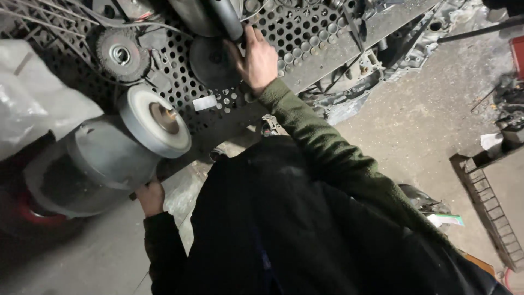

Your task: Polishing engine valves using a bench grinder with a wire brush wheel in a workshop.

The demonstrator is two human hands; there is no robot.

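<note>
Grey metal throughout. Large cylindrical motor housing (93,164) lies on its side at the left, dull grey, smooth-skinned, with a chipped edge near its top; a pale flat disc (155,121) with a brownish hub caps its end and overhangs the perforated table (305,33). Left hand (150,196) rests under the housing's lower edge, fingers hidden beneath it, so whether they are curled tight or loose cannot be told. Right hand (256,57), on a green fleece sleeve, reaches across the table; its fingers are wrapped around a dark smooth tube (226,19) that slopes up out of view. Table plate is dark steel, punched with round holes in rows. A wire wheel (120,54), bristly and round with a shiny centre, lies upper left. Floor is rough, stained concrete (415,120).
</note>
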